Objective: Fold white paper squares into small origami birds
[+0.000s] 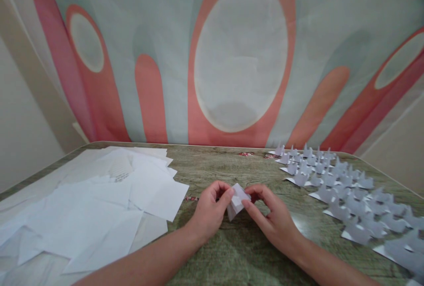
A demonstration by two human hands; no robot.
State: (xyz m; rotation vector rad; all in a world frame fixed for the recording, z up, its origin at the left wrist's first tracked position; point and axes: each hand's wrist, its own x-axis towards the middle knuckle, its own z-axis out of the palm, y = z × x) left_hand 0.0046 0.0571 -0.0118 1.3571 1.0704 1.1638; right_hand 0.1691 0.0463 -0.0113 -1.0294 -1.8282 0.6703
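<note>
A small piece of folded white paper (pixel 236 204) is held up between my two hands, a little above the table. My left hand (pixel 212 208) pinches its left edge between thumb and fingers. On the opposite side, my right hand (pixel 270 211) grips the paper's right edge, its thumb on the near face and the fingers behind. Creases and layered flaps show on the paper. The fingertips behind it are partly hidden.
Loose white sheets (pixel 89 215) lie in an overlapping pile on the left. Along the right stand rows of several folded paper figures (pixel 331 180). The wood-grain table (pixel 205 166) meets a patterned backdrop (pixel 241 56) at its far edge.
</note>
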